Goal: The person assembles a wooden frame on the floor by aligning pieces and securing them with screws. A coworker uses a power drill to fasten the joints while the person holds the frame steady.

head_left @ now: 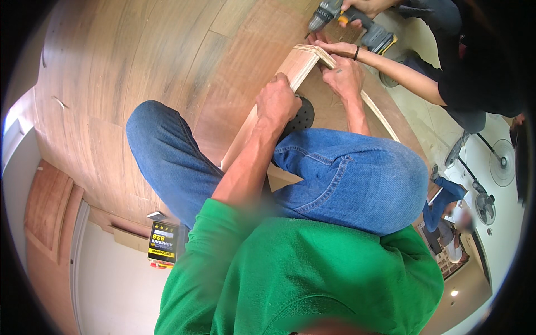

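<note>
My left hand is closed over the edge of a long plywood panel, part of a plywood frame. My right hand grips the adjoining plywood strip, just right of the frame's corner. Across from me, a co-worker's hand lies against that corner. The co-worker's other hand holds a cordless drill, its bit pointing down near the corner and apart from the wood. Beside my left hand, partly hidden by my knee, is a black round disc with holes.
Wood-look boards spread out at the left. A black and yellow can stands near my left leg. Several fans, including a standing fan, are at the right. Another person in jeans is farther off. A curved plywood edge runs past my right forearm.
</note>
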A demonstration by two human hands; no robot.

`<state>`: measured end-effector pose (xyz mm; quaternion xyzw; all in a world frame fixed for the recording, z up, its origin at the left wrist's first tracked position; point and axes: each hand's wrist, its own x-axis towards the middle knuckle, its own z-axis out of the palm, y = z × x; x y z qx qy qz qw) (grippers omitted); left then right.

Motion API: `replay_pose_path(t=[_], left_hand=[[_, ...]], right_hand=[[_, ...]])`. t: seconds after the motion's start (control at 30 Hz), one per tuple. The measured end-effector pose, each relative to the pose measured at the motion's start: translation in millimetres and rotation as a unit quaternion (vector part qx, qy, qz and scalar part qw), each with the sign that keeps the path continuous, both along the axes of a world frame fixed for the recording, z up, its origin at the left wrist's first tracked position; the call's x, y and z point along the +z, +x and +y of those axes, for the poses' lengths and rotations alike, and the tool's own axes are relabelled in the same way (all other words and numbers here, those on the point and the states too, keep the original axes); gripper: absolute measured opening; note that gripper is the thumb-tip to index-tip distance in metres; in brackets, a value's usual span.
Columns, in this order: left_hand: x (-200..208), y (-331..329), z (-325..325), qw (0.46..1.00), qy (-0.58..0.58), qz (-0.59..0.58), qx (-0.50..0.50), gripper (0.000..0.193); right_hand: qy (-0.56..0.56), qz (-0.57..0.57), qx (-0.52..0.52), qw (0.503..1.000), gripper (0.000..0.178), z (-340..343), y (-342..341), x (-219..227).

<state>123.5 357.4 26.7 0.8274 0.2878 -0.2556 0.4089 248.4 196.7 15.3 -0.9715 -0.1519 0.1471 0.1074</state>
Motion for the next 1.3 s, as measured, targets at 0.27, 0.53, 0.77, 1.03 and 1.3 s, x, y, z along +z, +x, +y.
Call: replay_pose_path(t=[0.27, 0.53, 0.77, 1.03, 1.3], left_hand=[[-4.0, 0.3, 0.4, 1.0, 0.011, -0.013, -0.016, 0.041], [-10.0, -1.3, -3.5, 0.999, -0.008, -0.031, 0.022, 0.058], [-8.2, 2.2, -3.6, 0.999, -0.015, -0.018, 0.035, 0.068], [-7.4, 3.6, -3.5, 0.999, -0.014, 0.024, 0.024, 0.077], [9.8, 24.8, -4.7, 0.99, 0.022, 0.138, 0.006, 0.078]], right_hand=[[-0.022, 0.041, -0.023, 0.999, 0.028, 6.1, 2.7, 6.6], [-0.033, 0.182, -0.007, 0.983, 0.036, 5.2, 22.0, 20.6], [0.032, 0.203, 0.011, 0.979, 0.056, 6.7, 34.7, 10.6], [0.073, 0.387, -0.017, 0.919, 0.077, 8.3, 57.3, 17.3], [0.043, 0.377, -0.022, 0.925, 0.073, 5.3, 61.6, 15.3]])
